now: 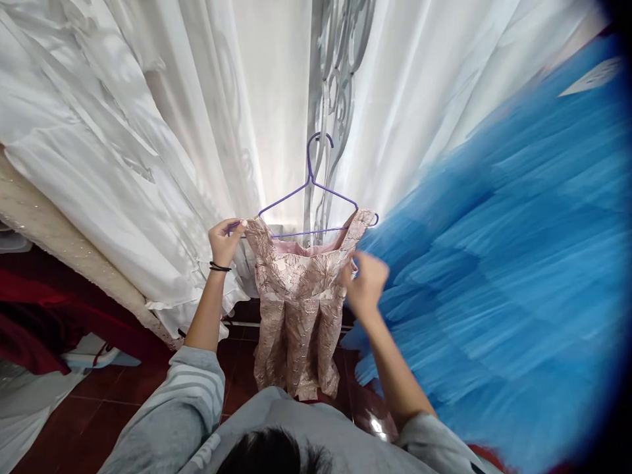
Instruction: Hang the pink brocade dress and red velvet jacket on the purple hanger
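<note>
A pink brocade dress (301,280) hangs in front of me on a purple hanger (291,199). The hanger's hook lies against a grey scrollwork metal piece. My left hand (224,238) is closed in a pinch on the hanger's left end, its fingertips against the dress strap. At the right side of the bodice, below the other strap, my right hand (368,280) is slightly blurred, with its fingers curled in on the dress's edge. The right strap sits over the hanger's right end, which pokes out past it.
White drapes (276,85) and white garments (99,131) fill the back and left. A big blue tulle gown (508,263) crowds the right. Dark red cloth (64,309) lies at lower left, above a dark red tiled floor (113,408). The scrollwork metal piece (340,85) stands behind the hanger.
</note>
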The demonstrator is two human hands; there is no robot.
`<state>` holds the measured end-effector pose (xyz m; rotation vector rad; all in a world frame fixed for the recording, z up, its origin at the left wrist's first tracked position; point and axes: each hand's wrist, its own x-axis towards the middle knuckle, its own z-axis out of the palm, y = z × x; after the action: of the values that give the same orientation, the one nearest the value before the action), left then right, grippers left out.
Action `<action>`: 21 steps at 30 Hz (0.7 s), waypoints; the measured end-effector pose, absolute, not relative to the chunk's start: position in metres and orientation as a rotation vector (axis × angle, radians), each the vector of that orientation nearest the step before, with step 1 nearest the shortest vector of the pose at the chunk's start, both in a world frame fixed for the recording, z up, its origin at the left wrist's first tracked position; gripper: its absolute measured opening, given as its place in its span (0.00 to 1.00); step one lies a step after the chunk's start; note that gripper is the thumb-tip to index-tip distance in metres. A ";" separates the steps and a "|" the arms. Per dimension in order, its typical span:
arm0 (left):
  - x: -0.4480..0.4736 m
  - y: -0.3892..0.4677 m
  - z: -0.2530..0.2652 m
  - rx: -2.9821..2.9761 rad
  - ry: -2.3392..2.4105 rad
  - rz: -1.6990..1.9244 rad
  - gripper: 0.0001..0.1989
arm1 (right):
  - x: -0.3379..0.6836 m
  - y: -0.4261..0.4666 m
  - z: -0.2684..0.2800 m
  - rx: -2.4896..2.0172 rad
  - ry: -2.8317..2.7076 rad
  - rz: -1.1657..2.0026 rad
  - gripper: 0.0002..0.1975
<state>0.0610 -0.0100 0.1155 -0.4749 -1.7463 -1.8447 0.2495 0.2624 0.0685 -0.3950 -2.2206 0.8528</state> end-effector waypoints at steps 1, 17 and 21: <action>0.061 -0.011 0.119 -0.511 -1.777 -1.801 0.17 | 0.235 0.292 0.085 -0.494 -2.038 0.649 0.18; 0.051 -0.006 0.089 -0.103 -1.288 -2.448 0.25 | 0.166 0.377 0.078 -0.171 -1.418 1.761 0.29; 0.051 -0.016 0.074 -0.006 -1.291 -2.405 0.21 | 0.171 0.375 0.076 -0.211 -1.325 1.812 0.29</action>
<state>0.0514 -0.0155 0.0740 -0.0064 -1.2915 -2.4047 0.1715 0.3747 0.0758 -0.2106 -1.3250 1.8120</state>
